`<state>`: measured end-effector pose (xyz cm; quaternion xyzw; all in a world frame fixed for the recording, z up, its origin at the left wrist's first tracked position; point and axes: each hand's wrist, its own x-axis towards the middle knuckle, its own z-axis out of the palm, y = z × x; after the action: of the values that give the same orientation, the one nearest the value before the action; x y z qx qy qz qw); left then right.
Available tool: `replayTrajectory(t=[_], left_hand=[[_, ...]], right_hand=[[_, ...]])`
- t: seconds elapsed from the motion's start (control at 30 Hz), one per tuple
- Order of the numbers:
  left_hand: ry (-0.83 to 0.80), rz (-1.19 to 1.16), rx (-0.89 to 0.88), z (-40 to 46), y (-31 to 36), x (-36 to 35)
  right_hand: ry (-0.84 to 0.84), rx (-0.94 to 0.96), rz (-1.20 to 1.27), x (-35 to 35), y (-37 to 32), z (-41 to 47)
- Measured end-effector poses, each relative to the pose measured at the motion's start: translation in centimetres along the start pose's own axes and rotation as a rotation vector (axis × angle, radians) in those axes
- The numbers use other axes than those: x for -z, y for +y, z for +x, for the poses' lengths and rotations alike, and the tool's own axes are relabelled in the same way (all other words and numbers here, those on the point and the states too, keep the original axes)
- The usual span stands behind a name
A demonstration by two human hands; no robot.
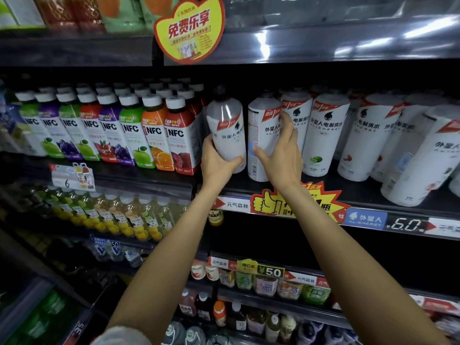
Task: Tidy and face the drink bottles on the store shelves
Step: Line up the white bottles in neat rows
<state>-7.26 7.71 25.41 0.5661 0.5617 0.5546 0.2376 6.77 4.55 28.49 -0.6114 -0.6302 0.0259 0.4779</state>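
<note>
Tall white electrolyte-water bottles with black caps stand on the middle shelf (323,195). My left hand (215,160) grips the lower part of the leftmost white bottle (227,125), which leans slightly left. My right hand (281,150) wraps the second white bottle (260,135), thumb on its front, fingers behind it. That bottle's label faces partly sideways, with the barcode showing. More white bottles (326,130) stand to the right, and those at the far right (423,158) lean.
A row of NFC juice bottles (154,130) with white caps stands just left of my left hand. A yellow promo sign (189,28) hangs from the shelf above. Price tags and a thumbs-up sticker (268,202) line the shelf edge. Lower shelves hold more drinks.
</note>
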Motion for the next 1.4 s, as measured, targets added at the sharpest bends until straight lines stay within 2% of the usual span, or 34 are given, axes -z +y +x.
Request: replayTrajectory(t=[0.13,0.33,0.43,0.6,0.7,0.8,0.9,1.07,1.2,1.3,1.4], left_hand=[[0.035,0.083,-0.017,-0.3,-0.9,0.2],[-0.109,0.267,-0.135,0.3,0.4,1.6],[-0.199,0.349,-0.102,0.9,0.8,1.9],[-0.269,0.326,-0.039,0.5,0.6,2.3],[-0.230,0.406,-0.029,-1.5,1.3,2.3],[-0.087,0.536,-0.061,-4.4,3.5,2.3],[-0.025,0.599,-0.264,-8.5,7.6,1.3],[-0.174,0.371,-0.622,-13.6,14.4,-4.5],[-0.306,0.213,-0.823,-18.5,18.1,-14.3],[-0.328,0.152,-0.798,-20.7,19.3,-21.7],[-0.380,0.121,-0.562,-21.4,19.6,-28.5]], right_hand=[[-0.013,0.003,-0.002,-0.2,0.1,0.1],[-0.028,0.004,0.010,-0.2,0.0,0.2],[-0.038,-0.002,0.015,0.0,0.2,0.2],[-0.084,0.022,0.050,1.0,0.4,0.1],[-0.099,0.080,0.019,2.5,0.4,-0.3],[-0.163,0.172,-0.056,5.6,0.8,-1.5],[-0.268,0.280,-0.149,10.4,3.2,-2.9],[-0.395,0.281,-0.318,19.5,9.2,-5.7],[-0.326,0.174,-0.338,29.2,16.1,-7.9],[-0.187,0.122,-0.298,35.1,20.9,-8.7],[-0.012,0.084,-0.247,39.7,25.7,-7.8]])
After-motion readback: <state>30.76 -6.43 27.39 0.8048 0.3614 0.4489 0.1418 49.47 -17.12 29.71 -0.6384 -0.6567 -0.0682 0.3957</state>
